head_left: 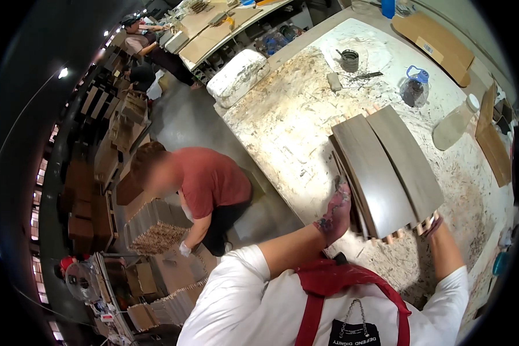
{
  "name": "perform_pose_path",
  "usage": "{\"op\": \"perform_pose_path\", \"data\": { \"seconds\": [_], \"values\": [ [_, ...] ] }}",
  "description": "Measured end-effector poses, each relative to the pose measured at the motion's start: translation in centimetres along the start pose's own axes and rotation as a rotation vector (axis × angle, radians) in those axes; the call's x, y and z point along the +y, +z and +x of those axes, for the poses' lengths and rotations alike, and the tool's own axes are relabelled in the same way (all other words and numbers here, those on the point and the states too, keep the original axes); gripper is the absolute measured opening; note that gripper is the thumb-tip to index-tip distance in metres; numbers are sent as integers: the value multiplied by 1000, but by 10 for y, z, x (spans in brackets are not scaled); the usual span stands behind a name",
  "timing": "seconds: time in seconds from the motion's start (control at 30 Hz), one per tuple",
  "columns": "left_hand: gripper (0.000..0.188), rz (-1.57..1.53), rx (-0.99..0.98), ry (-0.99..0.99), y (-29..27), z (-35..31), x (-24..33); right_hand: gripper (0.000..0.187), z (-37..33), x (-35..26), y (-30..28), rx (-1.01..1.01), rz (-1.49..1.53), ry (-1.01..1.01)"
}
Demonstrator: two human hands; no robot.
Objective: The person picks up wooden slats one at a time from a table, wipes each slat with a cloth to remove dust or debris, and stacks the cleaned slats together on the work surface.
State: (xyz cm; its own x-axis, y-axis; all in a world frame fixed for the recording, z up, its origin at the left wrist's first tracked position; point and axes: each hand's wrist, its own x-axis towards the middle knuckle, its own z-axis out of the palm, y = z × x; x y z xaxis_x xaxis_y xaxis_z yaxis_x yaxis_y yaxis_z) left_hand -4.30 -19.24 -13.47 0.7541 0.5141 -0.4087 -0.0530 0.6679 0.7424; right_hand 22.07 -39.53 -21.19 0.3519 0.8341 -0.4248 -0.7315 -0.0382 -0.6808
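Note:
Two grey, smooth boards (pixel 368 173) lie side by side on top of a stack above the worktable, tilted away from me. Pale round dowel ends (pixel 390 238) stick out along the near edge, and a few show at the far edge. My left hand (pixel 339 209), stained or covered in a patterned glove, presses along the stack's left side, its fingers pointing away from me. At the near right corner my right hand (pixel 433 226) grips the boards from the side; most of its fingers are hidden by them. The stack's underside cannot be seen.
On the stained white table (pixel 282 141) stand a dark jar (pixel 349 60), a blue-capped jug (pixel 415 87) and a cloudy bottle (pixel 457 122). Cardboard (pixel 435 46) lies far right. Left, a co-worker in red (pixel 210 179) bends over stacked boards (pixel 155 225); another person stands farther back.

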Motion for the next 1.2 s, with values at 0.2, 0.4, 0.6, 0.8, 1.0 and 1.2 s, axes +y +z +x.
{"op": "perform_pose_path", "data": {
  "seconds": [0.2,0.4,0.6,0.8,1.0,1.2],
  "values": [
    [40,-466,23,-114,-5,-18,28,50,-54,79,32,8,42,136],
    [52,382,-80,167,-36,-11,27,52,-66,39,68,55,-87,-24],
    [55,708,-94,81,-8,-26,92,53,-28,-19,138,25,-182,-146],
    [56,-192,-30,-95,4,4,75,55,-19,-34,189,-24,-170,-137],
    [44,192,-280,178,-16,7,67,56,-32,-46,223,-62,-127,-174],
    [72,22,-100,203,27,-26,115,61,-46,-56,218,37,222,-189]
  ]
}}
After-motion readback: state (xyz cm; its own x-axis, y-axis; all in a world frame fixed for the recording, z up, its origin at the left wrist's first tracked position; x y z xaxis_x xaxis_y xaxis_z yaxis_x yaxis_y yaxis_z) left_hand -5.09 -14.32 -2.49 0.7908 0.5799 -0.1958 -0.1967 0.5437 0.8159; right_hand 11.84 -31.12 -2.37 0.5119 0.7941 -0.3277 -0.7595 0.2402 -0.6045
